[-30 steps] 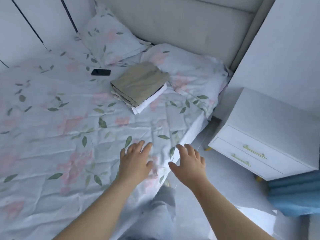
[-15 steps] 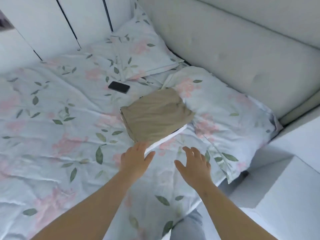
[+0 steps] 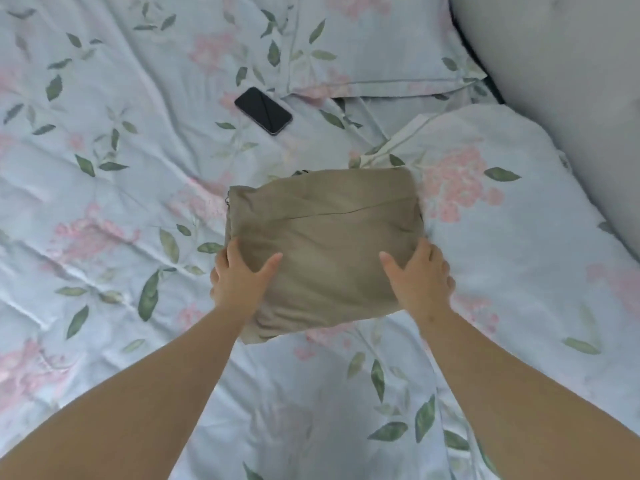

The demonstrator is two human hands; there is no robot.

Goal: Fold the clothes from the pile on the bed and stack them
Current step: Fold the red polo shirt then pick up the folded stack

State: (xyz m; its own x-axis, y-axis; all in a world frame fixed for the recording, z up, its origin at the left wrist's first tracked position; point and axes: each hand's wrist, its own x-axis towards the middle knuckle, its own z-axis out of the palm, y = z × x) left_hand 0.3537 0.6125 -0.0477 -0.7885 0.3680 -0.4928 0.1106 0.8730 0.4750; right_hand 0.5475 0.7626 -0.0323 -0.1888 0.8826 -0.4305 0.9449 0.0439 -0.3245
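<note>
Gripping folded khaki garment (image 3: 325, 244) by its sides: left hand (image 3: 239, 282), right hand (image 3: 419, 278), thumbs on top, fingers (image 3: 445, 268) curled round edges. Phone (image 3: 263, 110) beyond garment, on bed (image 3: 104, 202).

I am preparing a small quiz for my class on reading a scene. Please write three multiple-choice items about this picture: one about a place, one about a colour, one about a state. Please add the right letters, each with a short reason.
1. Where does the phone lie?
A. On top of the folded garment
B. On the sheet, beyond the folded garment and to its left
C. Under a pillow

2. What colour is the folded garment?
A. Red
B. Black
C. Khaki

3. What do the left hand and the right hand do?
A. Each grips one side of the folded garment, thumb on top
B. Both hover open above it
C. Only the left hand touches it

Right letters:
1 B: the phone lies uncovered on the sheet, apart from the garment.
2 C: its whole upper face is khaki.
3 A: on both sides the fingers curl round its edge.
</note>
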